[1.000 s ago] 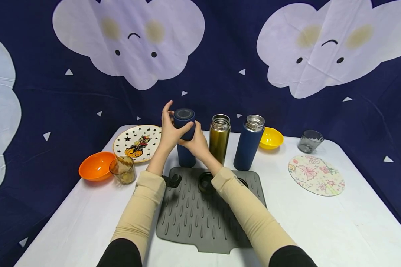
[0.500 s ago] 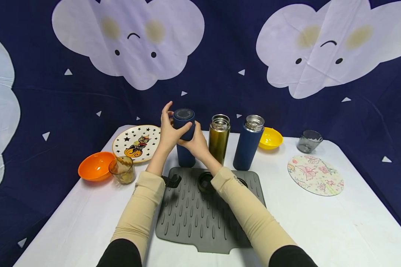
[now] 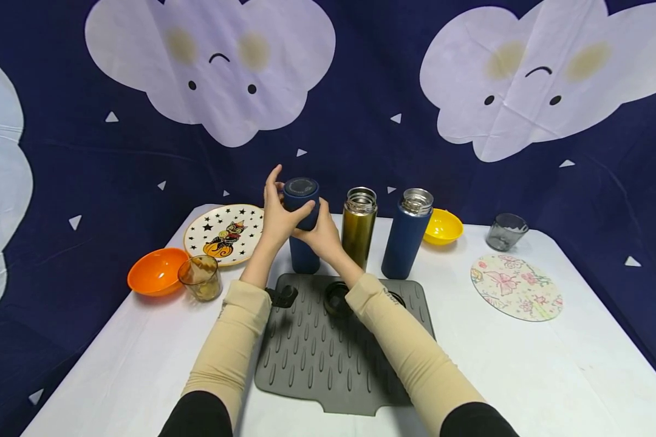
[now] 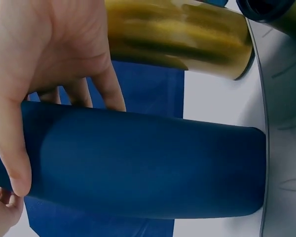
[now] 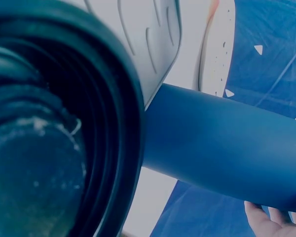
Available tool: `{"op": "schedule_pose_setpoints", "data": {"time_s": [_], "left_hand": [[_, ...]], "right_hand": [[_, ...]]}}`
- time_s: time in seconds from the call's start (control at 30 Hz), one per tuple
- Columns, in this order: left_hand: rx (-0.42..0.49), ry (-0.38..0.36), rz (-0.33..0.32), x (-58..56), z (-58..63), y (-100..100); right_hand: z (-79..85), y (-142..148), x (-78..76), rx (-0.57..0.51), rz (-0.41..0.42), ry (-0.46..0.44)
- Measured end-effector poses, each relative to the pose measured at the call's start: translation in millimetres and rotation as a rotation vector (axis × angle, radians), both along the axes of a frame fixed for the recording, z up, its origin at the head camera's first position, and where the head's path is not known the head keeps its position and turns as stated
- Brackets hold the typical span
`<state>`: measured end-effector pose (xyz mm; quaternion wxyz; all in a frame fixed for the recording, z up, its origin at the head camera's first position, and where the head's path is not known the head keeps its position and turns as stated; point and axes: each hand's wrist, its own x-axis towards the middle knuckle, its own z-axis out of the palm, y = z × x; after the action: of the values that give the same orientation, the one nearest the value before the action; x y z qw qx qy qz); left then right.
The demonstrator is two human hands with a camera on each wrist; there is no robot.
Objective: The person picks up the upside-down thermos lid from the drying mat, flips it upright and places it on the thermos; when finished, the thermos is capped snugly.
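A: Item in hand, and its place?

B: One flat-topped navy-blue cylindrical bottle (image 4: 143,163), stood upright beside the far edge of a ridged grey mat (image 3: 306,376); its upper part is gripped by both the left hand (image 3: 279,217) and the right hand (image 3: 324,234), fingers curled round it

A: Hazards to be listed?

B: If unequal force is applied, it could be tilted; the uncapped gold metallic bottle (image 3: 358,238) might then be struck, and the uncapped silver-necked blue bottle (image 3: 403,244) toppled

A: Containers and contents?

B: Held bottle: top covered, inside hidden; uncapped bottles: depths cannot be seen; glossy orange bowl (image 3: 154,273), glossy yellow bowl (image 3: 444,227), amber glass tumbler (image 3: 201,279), smoky grey glass tumbler (image 3: 505,233): no contents discerned
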<state>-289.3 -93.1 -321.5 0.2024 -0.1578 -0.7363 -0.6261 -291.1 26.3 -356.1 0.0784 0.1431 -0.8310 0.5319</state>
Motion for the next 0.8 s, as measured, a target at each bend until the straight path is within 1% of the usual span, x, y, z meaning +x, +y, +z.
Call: {"op": "schedule_pose_setpoints", "data": {"time_s": [0.17,0.23,0.33,0.4,0.43,0.47,0.5,0.67,0.7,0.73,0.8], "left_hand": [[0.075,-0.003,-0.093,4.8,2.1,-3],[0.066,-0.005,-0.085,4.3,1.9,-3],[0.031,0.001,-0.029,0.5,-0.8,-1],[0.014,0.014,0.012,-2.0,-2.9,0],[0.015,0.026,0.021,-2.9,-4.1,0],[0.021,0.033,0.020,-3.1,-5.0,0],[0.032,0.036,0.008,-0.2,-3.1,0],[0.082,0.018,-0.065,-1.4,-4.1,-3],[0.077,0.013,-0.066,-2.0,-4.0,-3],[0.067,0.017,-0.058,-5.3,-6.5,-3],[0.039,0.023,-0.029,-5.3,-6.2,-2]], "right_hand": [[-0.3,0,0.1,-0.008,0.001,0.020],[-0.2,0,-0.1,-0.011,-0.001,0.015],[0.3,0,-0.2,-0.007,-0.004,-0.003],[0.5,0,-0.3,-0.006,-0.002,-0.010],[0.6,0,-0.2,-0.006,0.000,-0.008],[0.3,0,-0.2,-0.005,0.003,-0.002],[0.2,-1,0.0,-0.006,0.004,0.006],[0.0,-1,0.0,-0.009,0.000,0.025],[0.2,-1,0.0,-0.011,-0.001,0.018],[0.2,-1,-0.2,-0.011,-0.002,0.012],[0.1,0,-0.5,-0.009,-0.003,-0.001]]}}
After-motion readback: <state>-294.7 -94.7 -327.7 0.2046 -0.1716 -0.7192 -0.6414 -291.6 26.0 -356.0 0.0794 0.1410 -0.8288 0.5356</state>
